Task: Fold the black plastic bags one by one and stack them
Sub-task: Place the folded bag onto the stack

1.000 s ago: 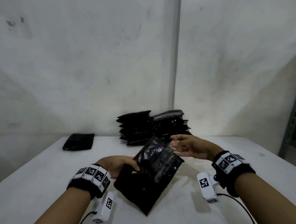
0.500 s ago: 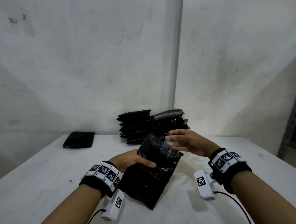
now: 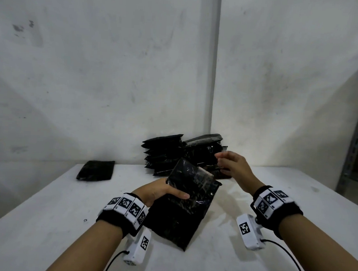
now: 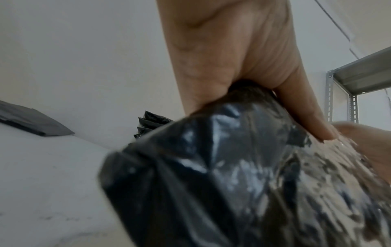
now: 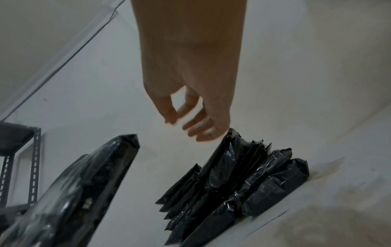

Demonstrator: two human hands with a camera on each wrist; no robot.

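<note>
Left grip: my thumb and fingers clamp the upper left edge of a packet of black bags, tilted, its lower corner on or near the bench.
Right grip: fingers apart and loose, holding nothing, just off the packet's top corner, before the pile of packets by the wall.
One folded bag: far left, well apart.
Step, I judge: opening the packet. Next: right grip must draw out one bag.
</note>
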